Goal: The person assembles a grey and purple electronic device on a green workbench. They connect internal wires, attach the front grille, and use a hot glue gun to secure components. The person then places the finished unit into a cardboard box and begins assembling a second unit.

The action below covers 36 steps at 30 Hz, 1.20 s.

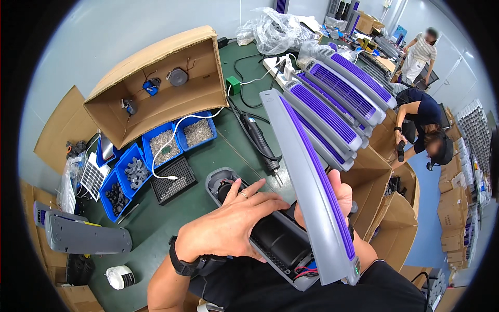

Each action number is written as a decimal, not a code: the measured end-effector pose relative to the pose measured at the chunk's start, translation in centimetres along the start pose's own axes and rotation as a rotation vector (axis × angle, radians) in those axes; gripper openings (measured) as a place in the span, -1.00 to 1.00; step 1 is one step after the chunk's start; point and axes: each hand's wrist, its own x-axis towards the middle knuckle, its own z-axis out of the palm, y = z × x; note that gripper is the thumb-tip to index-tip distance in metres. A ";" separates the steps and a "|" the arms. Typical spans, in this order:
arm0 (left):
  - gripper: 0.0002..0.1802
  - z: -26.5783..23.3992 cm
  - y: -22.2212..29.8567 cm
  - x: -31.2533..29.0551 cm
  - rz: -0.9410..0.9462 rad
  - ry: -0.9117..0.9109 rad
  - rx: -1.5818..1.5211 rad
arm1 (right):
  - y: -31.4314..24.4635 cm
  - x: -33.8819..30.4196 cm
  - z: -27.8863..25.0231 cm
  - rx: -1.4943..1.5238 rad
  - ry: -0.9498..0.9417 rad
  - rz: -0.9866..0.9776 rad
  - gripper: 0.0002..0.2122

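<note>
Here, left fingers (267,204) apart over hollow casing (301,283), right fingers (343,196) tight around smooth grey-purple panel (306,190)

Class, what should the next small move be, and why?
Probably tuck in the red wires with the left hand: they show at the near end of the open housing, while the right hand holds the grey-purple cover tilted.

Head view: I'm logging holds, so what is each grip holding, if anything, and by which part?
Right grip: the purple-grey panel, near mid-length, from behind. Left grip lies across the open housing; whether it holds it cannot be told.
</note>
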 end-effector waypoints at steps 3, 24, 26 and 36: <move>0.13 0.0 0.0 -0.2 -0.008 -0.013 -0.008 | 0.3 -0.3 0.0 0.037 0.009 -0.032 -0.40; 0.39 0.0 -0.4 -4.3 -0.496 1.009 -0.136 | -1.4 17.0 15.1 -1.181 0.055 -0.344 -0.78; 0.18 1.2 -0.8 -9.5 -0.426 1.135 -0.305 | 1.5 17.9 14.9 -1.118 0.034 -0.197 -0.74; -0.13 3.9 0.9 -18.5 -0.440 1.214 -0.362 | 1.1 16.2 15.8 -1.069 -0.001 0.044 -0.74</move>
